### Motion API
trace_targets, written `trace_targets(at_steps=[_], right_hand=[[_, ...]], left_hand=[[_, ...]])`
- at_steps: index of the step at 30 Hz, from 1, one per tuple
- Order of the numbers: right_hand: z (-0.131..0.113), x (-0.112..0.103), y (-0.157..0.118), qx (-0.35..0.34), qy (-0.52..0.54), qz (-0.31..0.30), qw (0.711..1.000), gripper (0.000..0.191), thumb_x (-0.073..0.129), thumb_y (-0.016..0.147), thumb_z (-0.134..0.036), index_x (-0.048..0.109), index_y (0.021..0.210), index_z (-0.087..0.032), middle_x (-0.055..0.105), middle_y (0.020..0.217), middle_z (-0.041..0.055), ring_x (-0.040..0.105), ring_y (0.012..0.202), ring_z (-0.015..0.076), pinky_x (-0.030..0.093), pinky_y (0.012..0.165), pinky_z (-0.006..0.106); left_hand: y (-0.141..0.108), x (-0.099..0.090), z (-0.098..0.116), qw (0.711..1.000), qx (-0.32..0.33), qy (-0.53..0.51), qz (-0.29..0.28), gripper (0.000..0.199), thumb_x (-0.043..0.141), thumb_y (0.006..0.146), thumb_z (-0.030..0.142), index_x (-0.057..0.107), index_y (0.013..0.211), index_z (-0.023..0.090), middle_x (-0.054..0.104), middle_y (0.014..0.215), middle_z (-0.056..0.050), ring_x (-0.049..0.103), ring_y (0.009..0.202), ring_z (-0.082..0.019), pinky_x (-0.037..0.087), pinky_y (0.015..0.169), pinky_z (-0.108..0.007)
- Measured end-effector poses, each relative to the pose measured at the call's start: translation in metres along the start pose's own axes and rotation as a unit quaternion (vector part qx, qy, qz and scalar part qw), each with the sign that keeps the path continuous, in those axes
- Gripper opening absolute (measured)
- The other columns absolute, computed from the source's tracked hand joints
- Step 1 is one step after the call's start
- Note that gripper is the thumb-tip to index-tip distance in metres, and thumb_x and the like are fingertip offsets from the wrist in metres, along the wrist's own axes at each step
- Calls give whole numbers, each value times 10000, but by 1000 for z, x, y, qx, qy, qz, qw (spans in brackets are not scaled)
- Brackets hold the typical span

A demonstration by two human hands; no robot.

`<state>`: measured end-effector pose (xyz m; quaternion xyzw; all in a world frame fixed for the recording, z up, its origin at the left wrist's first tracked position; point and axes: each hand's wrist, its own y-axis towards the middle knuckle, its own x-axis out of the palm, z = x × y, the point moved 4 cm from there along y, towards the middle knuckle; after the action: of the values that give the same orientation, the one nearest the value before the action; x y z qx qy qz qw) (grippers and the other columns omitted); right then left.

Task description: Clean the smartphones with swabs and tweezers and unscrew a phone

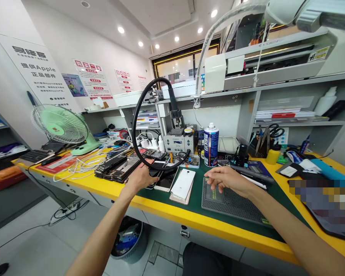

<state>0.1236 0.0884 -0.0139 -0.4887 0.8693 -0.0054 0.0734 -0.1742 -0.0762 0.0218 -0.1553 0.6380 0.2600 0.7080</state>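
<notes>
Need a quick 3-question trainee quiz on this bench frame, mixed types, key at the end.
1. True or false: the left hand rests on the green fan.
2. The right hand hovers over: A) the dark work mat B) the spray can C) the scissors
3. What colour is the phone lying between the hands?

Key: 1 false, it is on a dark phone in the pile. 2 A. 3 white.

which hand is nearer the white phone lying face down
Left. The left hand rests on the dark phones just left of the white phone; the right hand hovers over the grey mat, farther to its right.
</notes>
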Motion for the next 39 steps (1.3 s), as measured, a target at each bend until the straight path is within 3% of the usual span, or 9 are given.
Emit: trace_targets(at_steps=[9, 19, 22, 24, 27, 30, 34, 36, 39], right_hand=[[-6, 2, -3, 7, -2, 11, 1000, 367, 682, 869, -451, 694, 1042, -127, 715, 920, 128, 677, 723, 164, 503, 504, 209], [-9, 2, -5, -9, -18, 1, 1000, 385, 666, 870, -481, 696, 1042, -137, 718, 938, 130, 687, 741, 174, 515, 521, 220], [-9, 4, -5, -14, -18, -6, 1000, 401, 659, 871, -497, 691, 1043, -136, 715, 928, 125, 685, 736, 170, 513, 517, 214], [-10, 5, -6, -16, -18, -6, 1000, 412, 660, 866, -510, 693, 1032, -134, 716, 920, 124, 685, 731, 170, 510, 511, 212], [-13, 8, -7, -24, -14, -17, 999, 428, 668, 858, -519, 696, 1040, -133, 713, 947, 131, 690, 790, 191, 523, 534, 222], [-20, 12, -11, -56, 8, -36, 998, 466, 692, 849, -497, 669, 1158, -150, 684, 1100, 145, 671, 970, 225, 558, 652, 252], [-33, 15, -19, -111, 94, -86, 986, 559, 738, 825, -451, 593, 1296, -188, 630, 1240, 142, 637, 1080, 234, 551, 787, 296], [-39, 10, -24, -139, 144, -78, 977, 540, 767, 790, -459, 634, 1221, -163, 668, 1131, 131, 669, 972, 224, 548, 750, 308], [-45, -10, -29, -177, 166, 6, 970, 418, 774, 764, -488, 698, 942, -118, 682, 831, 70, 653, 717, 167, 526, 650, 288]], left_hand=[[-9, -5, -5, 997, -55, 23, 39, 607, 587, 759, 598, 559, 1191, 173, 730, 1020, -180, 687, 983, -376, 487, 787, -396], [-64, -15, -19, 993, -71, 54, 73, 672, 523, 785, 639, 513, 1245, 149, 728, 905, -159, 690, 891, -389, 470, 672, -383], [-91, -21, -38, 991, -115, -24, 67, 676, 578, 740, 668, 539, 1218, 191, 736, 911, -129, 691, 871, -375, 474, 663, -378], [-108, -22, -48, 976, -129, -171, 44, 734, 681, 665, 671, 546, 1208, 196, 736, 950, -119, 685, 872, -339, 486, 632, -339], [-124, -15, -42, 885, -111, -451, -31, 728, 749, 692, 576, 519, 1283, 218, 730, 1041, -103, 684, 840, -282, 505, 607, -305], [-127, 3, 1, 695, -63, -702, -144, 630, 726, 746, 528, 592, 1220, 137, 711, 1077, -171, 671, 854, -285, 552, 679, -370], [-117, 26, 88, 454, 17, -833, -314, 610, 671, 797, 530, 632, 1204, 78, 709, 1042, -209, 687, 810, -254, 546, 734, -353], [-111, 33, 127, 385, 44, -846, -367, 612, 637, 824, 521, 628, 1215, 50, 699, 1073, -222, 694, 846, -261, 536, 778, -349], [-103, 40, 171, 331, 74, -844, -415, 582, 558, 880, 483, 608, 1240, 29, 683, 1112, -239, 693, 892, -274, 508, 848, -369]])
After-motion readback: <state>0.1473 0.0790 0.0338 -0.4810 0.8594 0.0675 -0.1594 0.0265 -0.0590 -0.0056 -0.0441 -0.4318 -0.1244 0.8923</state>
